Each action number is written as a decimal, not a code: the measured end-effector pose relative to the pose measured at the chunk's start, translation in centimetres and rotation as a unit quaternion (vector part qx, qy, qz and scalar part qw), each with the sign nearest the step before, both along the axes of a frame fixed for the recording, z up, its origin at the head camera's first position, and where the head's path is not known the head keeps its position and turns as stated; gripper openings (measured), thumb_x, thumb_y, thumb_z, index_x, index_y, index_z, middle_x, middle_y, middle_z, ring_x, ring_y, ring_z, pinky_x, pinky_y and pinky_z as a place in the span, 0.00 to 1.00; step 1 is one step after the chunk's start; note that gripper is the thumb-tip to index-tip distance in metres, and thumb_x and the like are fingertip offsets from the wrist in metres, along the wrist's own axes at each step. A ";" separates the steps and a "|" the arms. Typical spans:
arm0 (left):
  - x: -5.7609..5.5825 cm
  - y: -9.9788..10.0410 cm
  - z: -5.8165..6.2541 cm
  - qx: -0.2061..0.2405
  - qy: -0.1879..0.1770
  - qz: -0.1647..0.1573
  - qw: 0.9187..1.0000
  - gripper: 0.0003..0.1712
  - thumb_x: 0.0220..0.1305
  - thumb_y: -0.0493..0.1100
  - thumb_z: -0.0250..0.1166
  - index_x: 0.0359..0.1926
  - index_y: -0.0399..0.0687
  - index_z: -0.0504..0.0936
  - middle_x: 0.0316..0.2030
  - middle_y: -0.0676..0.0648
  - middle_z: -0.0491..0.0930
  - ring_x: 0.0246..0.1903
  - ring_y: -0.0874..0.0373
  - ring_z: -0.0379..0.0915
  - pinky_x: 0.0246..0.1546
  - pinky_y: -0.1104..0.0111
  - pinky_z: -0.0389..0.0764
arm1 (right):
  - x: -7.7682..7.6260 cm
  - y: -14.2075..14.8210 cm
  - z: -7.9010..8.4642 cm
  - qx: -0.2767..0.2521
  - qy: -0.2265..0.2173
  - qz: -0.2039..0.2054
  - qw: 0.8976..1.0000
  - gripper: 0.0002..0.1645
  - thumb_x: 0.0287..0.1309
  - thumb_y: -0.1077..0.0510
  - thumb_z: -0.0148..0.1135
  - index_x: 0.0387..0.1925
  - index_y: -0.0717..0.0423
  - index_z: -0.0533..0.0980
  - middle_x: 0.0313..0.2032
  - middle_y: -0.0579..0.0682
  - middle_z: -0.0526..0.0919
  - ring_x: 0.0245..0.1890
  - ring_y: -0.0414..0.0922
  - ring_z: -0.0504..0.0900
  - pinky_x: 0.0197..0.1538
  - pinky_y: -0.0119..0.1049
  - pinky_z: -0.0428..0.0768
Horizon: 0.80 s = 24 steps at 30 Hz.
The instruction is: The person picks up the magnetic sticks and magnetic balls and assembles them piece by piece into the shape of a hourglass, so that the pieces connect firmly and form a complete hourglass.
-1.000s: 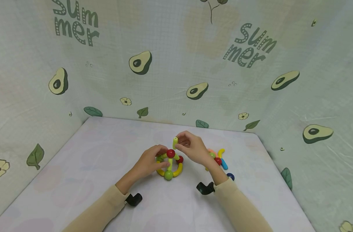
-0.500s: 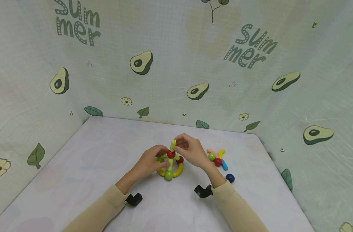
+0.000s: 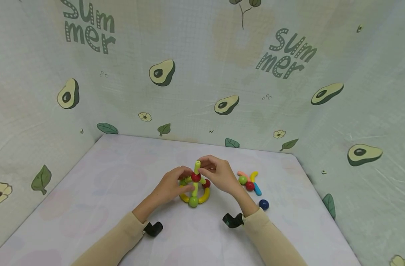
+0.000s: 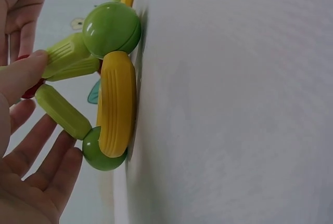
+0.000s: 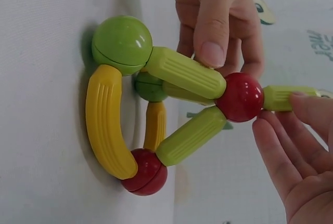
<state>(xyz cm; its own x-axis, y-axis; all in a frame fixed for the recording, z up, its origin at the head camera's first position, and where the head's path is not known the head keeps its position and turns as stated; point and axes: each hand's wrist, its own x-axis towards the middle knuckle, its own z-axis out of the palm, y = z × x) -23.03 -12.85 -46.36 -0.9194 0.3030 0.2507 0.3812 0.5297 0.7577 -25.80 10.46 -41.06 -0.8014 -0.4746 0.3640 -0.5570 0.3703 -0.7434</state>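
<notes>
A pyramid of magnetic rods and balls stands on the table, with light green straight rods [image 5: 190, 135] rising to a red ball [image 3: 196, 177] at its top. Its base has yellow curved rods [image 5: 108, 125], green balls [image 4: 112, 26] and another red ball [image 5: 145, 173]. My left hand [image 3: 170, 186] holds the pyramid from the left, thumb on one sloping rod and fingers behind. My right hand [image 3: 219, 174] pinches an upright light green rod [image 3: 197, 167] between thumb and fingers. That rod's lower end touches the top red ball.
Right of the pyramid lie loose pieces: a green ball [image 3: 243, 180], a red ball [image 3: 250, 186], a pink rod [image 3: 243, 173], a yellow curved rod [image 3: 253, 176] and a blue rod [image 3: 257, 189]. Nearer stands a dark blue ball [image 3: 263, 204]. Printed cloth [image 3: 189, 122] walls the table.
My right hand has brought the light green rod down and left, from above the top red ball onto it. My left hand has stayed on the pyramid.
</notes>
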 end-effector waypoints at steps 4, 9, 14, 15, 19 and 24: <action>-0.1 -0.2 0.4 0.022 0.015 0.000 1.000 0.26 0.66 0.49 0.78 0.62 0.52 0.80 0.56 0.51 0.85 0.56 0.54 0.82 0.61 0.56 0.83 | -0.1 0.0 -0.2 -0.010 0.000 0.008 1.000 0.18 0.69 0.60 0.71 0.57 0.53 0.80 0.47 0.49 0.89 0.47 0.46 0.90 0.54 0.40 0.88; -0.3 -0.4 1.2 0.046 0.044 -0.002 0.998 0.27 0.68 0.48 0.76 0.63 0.47 0.79 0.56 0.45 0.85 0.54 0.52 0.84 0.59 0.58 0.85 | -0.2 0.0 -0.2 -0.010 0.002 0.012 1.000 0.17 0.68 0.61 0.71 0.56 0.53 0.79 0.47 0.49 0.89 0.46 0.46 0.89 0.53 0.39 0.88; -0.8 -0.2 2.1 0.054 0.083 -0.002 0.995 0.26 0.68 0.44 0.76 0.63 0.50 0.79 0.53 0.44 0.87 0.49 0.57 0.86 0.55 0.62 0.86 | -0.2 0.0 -0.1 -0.002 0.004 0.011 1.000 0.17 0.69 0.60 0.72 0.56 0.52 0.79 0.47 0.47 0.89 0.46 0.44 0.89 0.53 0.36 0.88; -0.9 -0.1 2.3 0.054 0.089 -0.004 0.995 0.26 0.68 0.44 0.76 0.64 0.50 0.79 0.52 0.45 0.87 0.49 0.58 0.86 0.55 0.63 0.87 | -0.2 0.0 -0.1 -0.001 0.004 0.010 1.000 0.17 0.68 0.60 0.72 0.56 0.52 0.79 0.47 0.47 0.89 0.46 0.44 0.89 0.53 0.35 0.88; -1.2 0.3 2.9 0.062 0.109 -0.023 0.992 0.25 0.69 0.42 0.75 0.64 0.49 0.79 0.51 0.51 0.87 0.48 0.60 0.86 0.53 0.67 0.87 | -0.1 0.1 -0.1 -0.002 0.009 0.004 1.000 0.17 0.68 0.60 0.72 0.56 0.52 0.79 0.46 0.47 0.89 0.45 0.44 0.90 0.52 0.36 0.88; -1.4 0.7 3.2 0.075 0.116 -0.037 0.990 0.21 0.69 0.40 0.74 0.60 0.50 0.81 0.49 0.54 0.87 0.48 0.61 0.86 0.51 0.70 0.86 | -0.2 0.2 -0.1 -0.010 0.012 0.007 1.000 0.16 0.67 0.60 0.73 0.54 0.53 0.79 0.47 0.47 0.88 0.45 0.44 0.90 0.51 0.36 0.88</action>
<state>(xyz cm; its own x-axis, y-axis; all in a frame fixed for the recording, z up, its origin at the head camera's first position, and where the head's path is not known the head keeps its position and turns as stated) -24.43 -12.16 -43.14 -0.8083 0.3111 0.4999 0.5881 0.3827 0.7126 -25.96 10.67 -41.17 -0.7857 -0.4787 0.3917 -0.5794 0.3477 -0.7372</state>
